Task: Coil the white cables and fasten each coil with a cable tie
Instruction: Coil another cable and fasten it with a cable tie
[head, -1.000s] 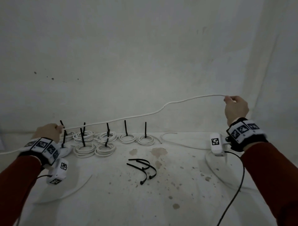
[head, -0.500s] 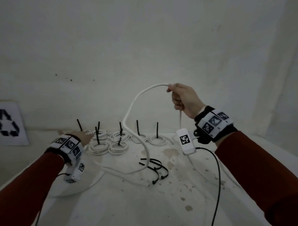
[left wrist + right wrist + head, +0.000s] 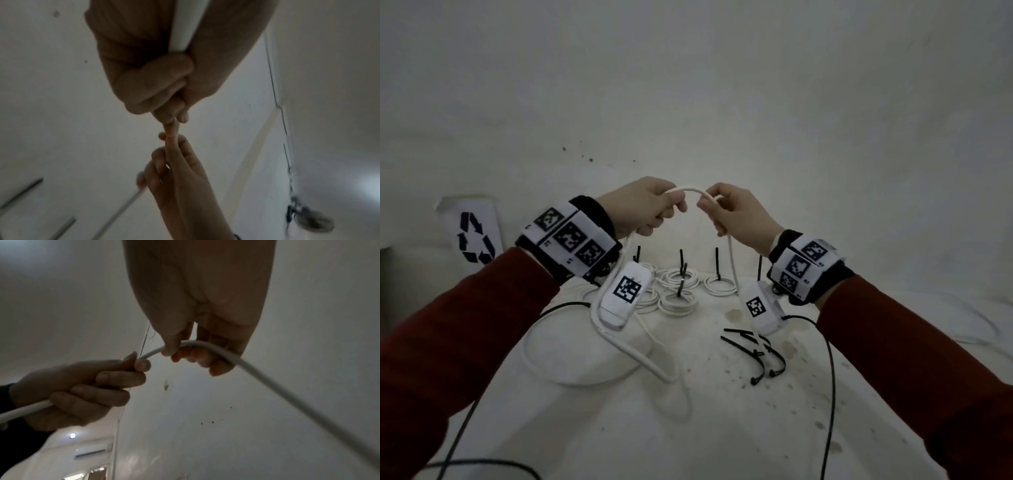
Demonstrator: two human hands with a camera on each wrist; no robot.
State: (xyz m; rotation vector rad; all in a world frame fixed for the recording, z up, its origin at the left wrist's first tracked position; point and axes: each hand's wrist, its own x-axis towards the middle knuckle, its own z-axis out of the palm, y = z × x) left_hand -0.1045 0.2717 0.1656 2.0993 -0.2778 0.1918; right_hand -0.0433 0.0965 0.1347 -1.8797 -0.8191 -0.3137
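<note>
Mid-coil on a fresh cable, by the look of it. Left hand (image 3: pixel 645 209) fisted around the white cable (image 3: pixel 690 189), right hand (image 3: pixel 736 212) pinching the same cable just beside it, both raised at the centre of the head view with a short arch of cable bridging the two. Rest of it trailing down from both fists: one run dropping past the right wrist toward the lower middle, the other sagging off the left hand into loose loops on the white table (image 3: pixel 722 428).

First loop only just being formed, so probably early on this one. Next up, most likely: passing the right hand's section over into the left fist to close the loop, then sliding back down the slack for another. Needs a steady left grip or the loop springs open.

Finished coils (image 3: pixel 678 274) already lined up mid-frame behind the wrists, black ties sticking up. Spare cable ties (image 3: pixel 755 353) lying loose at lower centre-right, near enough to grab once coiling's done.

Writing-wise: nothing readable. Just a recycling symbol sign (image 3: pixel 474 236) at the left edge and square black-and-white marker codes on the wristbands (image 3: pixel 570 236) and wrist cameras. No brand names spotted.
</note>
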